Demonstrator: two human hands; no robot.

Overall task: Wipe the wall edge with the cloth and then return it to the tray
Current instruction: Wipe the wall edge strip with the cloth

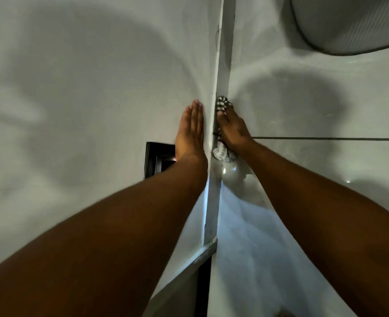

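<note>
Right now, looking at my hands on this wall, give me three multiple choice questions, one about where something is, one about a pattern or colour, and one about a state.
1. Where is the cloth?
A. Under the right hand, against the wall edge
B. Under the left hand
C. Lying in a tray

2. What does the cloth look like?
A. Plain red
B. Light with dark stripes
C. Solid black

3. How is the left hand?
A. Clenched around the cloth
B. Hanging clear of the wall
C. Flat and open on the wall, left of the edge

Answers: 1 A, the cloth shows above the right fingertips and below the palm, at the edge. 2 B, dark stripes show on the part above the fingertips. 3 C, its fingers lie straight on the wall, holding nothing.
</note>
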